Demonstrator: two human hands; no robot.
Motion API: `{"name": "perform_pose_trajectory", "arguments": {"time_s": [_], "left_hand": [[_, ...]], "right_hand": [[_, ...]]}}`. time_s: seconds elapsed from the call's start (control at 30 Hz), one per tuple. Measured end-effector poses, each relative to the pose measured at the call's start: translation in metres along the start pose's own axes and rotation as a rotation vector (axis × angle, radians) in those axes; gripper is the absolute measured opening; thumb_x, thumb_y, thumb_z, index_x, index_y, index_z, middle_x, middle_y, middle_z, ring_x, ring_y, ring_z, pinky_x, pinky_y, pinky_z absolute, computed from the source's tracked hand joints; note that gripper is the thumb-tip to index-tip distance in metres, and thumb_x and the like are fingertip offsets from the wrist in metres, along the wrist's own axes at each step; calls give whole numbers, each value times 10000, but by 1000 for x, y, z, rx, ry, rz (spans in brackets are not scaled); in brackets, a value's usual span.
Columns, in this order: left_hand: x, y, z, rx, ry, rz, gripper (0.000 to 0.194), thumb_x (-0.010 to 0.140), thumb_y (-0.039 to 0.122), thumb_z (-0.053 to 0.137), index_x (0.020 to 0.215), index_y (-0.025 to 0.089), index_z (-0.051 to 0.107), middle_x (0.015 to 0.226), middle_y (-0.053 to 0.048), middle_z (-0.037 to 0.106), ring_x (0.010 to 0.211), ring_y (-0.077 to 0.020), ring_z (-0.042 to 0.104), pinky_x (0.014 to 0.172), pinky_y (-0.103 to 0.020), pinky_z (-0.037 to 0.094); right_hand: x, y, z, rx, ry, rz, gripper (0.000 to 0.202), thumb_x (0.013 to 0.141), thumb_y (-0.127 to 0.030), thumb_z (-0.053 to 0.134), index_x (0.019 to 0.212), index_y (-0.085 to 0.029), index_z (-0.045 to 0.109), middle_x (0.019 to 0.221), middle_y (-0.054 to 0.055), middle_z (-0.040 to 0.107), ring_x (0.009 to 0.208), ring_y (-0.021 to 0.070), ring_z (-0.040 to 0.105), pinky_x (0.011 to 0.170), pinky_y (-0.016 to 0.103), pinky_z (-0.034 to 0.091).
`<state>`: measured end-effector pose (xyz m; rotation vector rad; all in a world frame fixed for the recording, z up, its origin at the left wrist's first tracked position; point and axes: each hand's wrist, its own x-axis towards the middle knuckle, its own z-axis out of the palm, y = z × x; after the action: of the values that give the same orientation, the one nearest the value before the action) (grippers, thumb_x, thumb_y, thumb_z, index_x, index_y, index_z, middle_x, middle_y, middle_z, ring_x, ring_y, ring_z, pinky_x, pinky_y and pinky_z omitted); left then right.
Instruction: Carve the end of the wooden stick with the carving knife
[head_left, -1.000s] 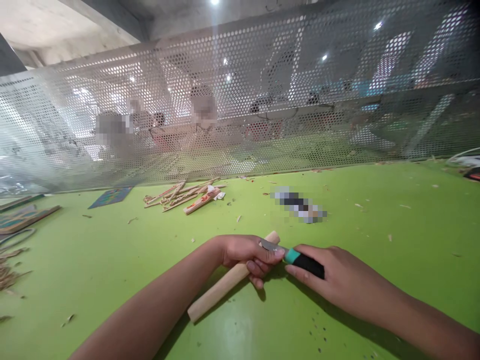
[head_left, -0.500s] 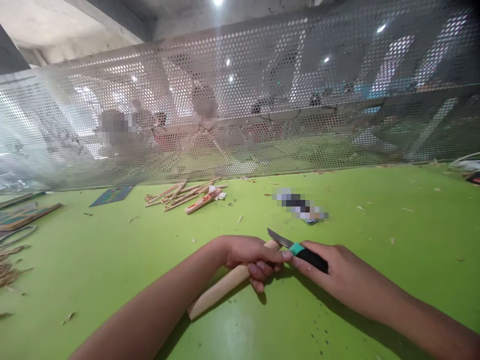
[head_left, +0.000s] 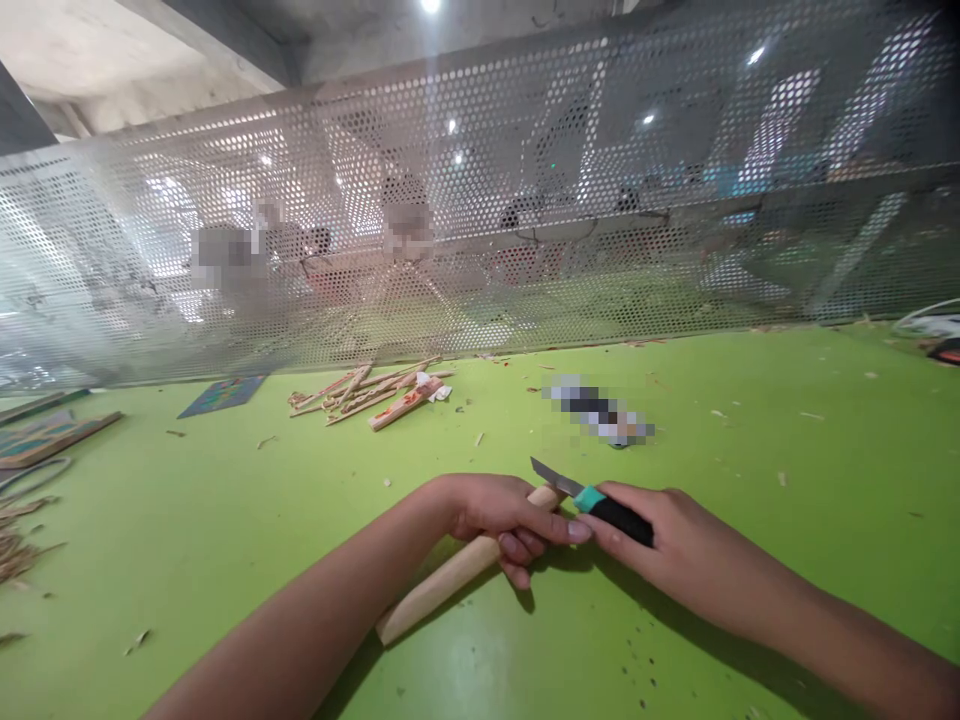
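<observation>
A pale wooden stick [head_left: 442, 588] lies slantwise in my left hand [head_left: 510, 520], whose fingers are wrapped round it near its upper end. Its lower end points down and left, close to the green tabletop. My right hand [head_left: 637, 525] is closed on the black and teal handle of a utility knife [head_left: 589, 497]. The bare blade points up and left, over the far end of the stick; whether it touches the wood I cannot tell. My left thumb reaches right, up against the fingers of my right hand.
Behind the green table [head_left: 285, 530] stands a perforated metal screen [head_left: 465, 230], with blurred people beyond it. Several carved wooden sticks [head_left: 367, 390] lie near the screen, beside a patterned card [head_left: 221, 397]. A blurred-out object [head_left: 600, 410] lies further right. Wood shavings [head_left: 22, 550] are heaped at left.
The knife and my right hand have moved very slightly left. My left thumb has shifted a little down and right, baring more of the stick's upper end. Both grips stay the same.
</observation>
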<state>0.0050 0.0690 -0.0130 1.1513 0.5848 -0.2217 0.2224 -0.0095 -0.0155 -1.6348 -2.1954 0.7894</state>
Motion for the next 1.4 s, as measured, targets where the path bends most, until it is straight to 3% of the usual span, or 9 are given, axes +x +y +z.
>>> {"name": "perform_pose_trajectory", "arguments": {"time_s": [0.37,1.07,1.4], "left_hand": [[-2,1,0,23,-26,3,516,609,543,919,827,215,585,501,139,338,427,-34,333,647,-259,580],[1,-3,-3,41,-25,12,571,632,605,887,732,231,467,516,134,315,418,-38,304,602,-262,564],[0,-1,-4,31,-42,2,530,632,600,893,784,225,551,533,128,309,439,-43,308,600,-260,549]], "right_hand": [[-3,-5,0,41,-72,-52,333,993,-489,513,841,-213,623,723,12,665,602,164,527,548,255,340],[-3,-6,-1,70,-101,-27,316,983,-489,508,826,-229,592,704,-7,621,591,162,495,556,258,343],[-5,-5,-1,65,-113,-27,314,980,-488,520,851,-219,617,714,1,633,593,163,506,552,254,348]]}}
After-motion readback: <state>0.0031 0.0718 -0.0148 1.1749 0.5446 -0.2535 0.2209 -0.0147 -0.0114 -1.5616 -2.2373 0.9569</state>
